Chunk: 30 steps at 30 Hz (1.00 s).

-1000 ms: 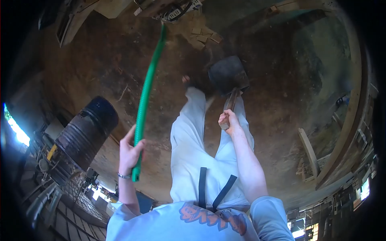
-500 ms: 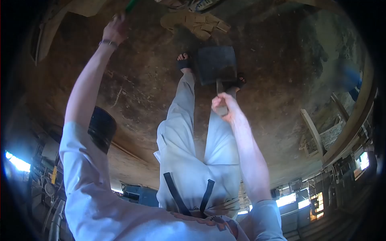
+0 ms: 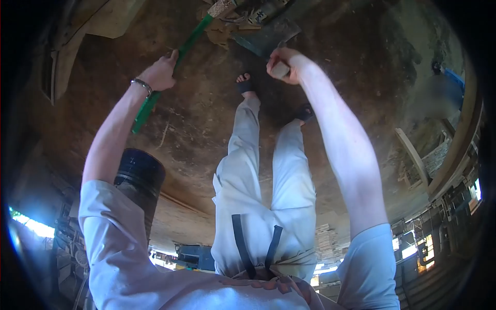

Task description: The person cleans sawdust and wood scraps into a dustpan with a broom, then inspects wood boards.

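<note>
Over stained brown floor (image 3: 191,137), my left hand (image 3: 161,72) grips a green pole (image 3: 194,36) upper left, my right hand (image 3: 290,64) a dustpan (image 3: 267,39) upper centre; a dark drum (image 3: 140,173) stands at left.

Beneath you spreads a brown, stained floor (image 3: 194,137), carrying your feet (image 3: 247,84), a dark drum (image 3: 141,173) to your left, pale timber (image 3: 412,154) to your right and, ahead, what look like flat scraps (image 3: 218,36), dimly seen.
</note>
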Tool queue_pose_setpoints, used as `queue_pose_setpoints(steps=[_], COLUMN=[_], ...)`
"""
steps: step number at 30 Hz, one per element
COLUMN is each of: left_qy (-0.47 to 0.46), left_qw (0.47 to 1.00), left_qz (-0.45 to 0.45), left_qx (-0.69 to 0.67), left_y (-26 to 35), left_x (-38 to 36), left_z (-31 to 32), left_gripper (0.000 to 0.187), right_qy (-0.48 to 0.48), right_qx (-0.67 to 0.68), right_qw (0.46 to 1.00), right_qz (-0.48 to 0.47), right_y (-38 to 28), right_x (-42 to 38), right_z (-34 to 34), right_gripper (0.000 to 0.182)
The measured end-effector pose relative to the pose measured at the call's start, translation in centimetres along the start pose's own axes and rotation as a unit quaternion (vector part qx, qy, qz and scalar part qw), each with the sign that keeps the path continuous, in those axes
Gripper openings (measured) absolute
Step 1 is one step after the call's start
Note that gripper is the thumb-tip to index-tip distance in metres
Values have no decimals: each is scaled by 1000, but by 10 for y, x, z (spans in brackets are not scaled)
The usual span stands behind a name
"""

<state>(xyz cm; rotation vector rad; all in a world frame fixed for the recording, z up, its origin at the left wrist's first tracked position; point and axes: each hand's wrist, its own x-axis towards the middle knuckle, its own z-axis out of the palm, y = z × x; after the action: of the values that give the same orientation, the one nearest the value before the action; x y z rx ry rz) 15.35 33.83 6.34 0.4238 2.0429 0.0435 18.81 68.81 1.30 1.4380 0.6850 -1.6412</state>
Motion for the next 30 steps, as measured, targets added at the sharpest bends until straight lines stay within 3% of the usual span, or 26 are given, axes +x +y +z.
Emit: queue_pose_setpoints(steps=[2, 5, 7, 8, 11, 14, 18, 19, 22, 26, 28, 30], left_qy=[-58, -27, -109, -102, -47, 2, 159, 144, 174, 241, 201, 99], left_qw=[996, 998, 994, 994, 990, 970, 952, 960, 957, 949, 962, 974], left_qz=[-34, -19, -27, -32, 4, -16, -27, -77, -208, -200, -178, -202], left_qx=[-63, -53, -14, -33, -130, -243, -262, -227, -104, -36, -53, -38], left_y=[8, 7, 32, 52, 85, 112, 120, 119, 111, 38, -10, 14], left_x=[-9, -42, -72, -91, -131, -174, -218, -225, -219, -150, -106, -83], left_z=[3, 40, 52, 53, 63, 62, 45, 37, 25, 49, 55, 28], left_gripper=[95, 88, 88, 88, 82, 81, 77, 77, 74, 68, 67, 67], right_qy=[42, 8, 6, 4, 29, -9, -7, -12, -9, -68, -81, -16], right_qx=[-60, 6, -3, -7, 47, 41, 41, 35, 34, 161, 156, 89], right_qw=[997, 1000, 999, 999, 997, 998, 998, 998, 999, 984, 984, 996], right_qz=[2, 22, 40, 48, 45, 53, 48, 41, -27, 16, 26, 5], right_y=[-5, -2, -9, -12, -10, -8, -8, -4, 11, 20, 21, 24], right_x=[-6, -3, -10, -11, -4, -3, -5, -6, -16, -33, -43, -64], right_z=[3, -27, -29, -29, -26, -35, -43, -44, -45, -90, -114, -113], right_gripper=[15, 17, 17, 17, 14, 19, 18, 18, 15, 13, 13, 12])
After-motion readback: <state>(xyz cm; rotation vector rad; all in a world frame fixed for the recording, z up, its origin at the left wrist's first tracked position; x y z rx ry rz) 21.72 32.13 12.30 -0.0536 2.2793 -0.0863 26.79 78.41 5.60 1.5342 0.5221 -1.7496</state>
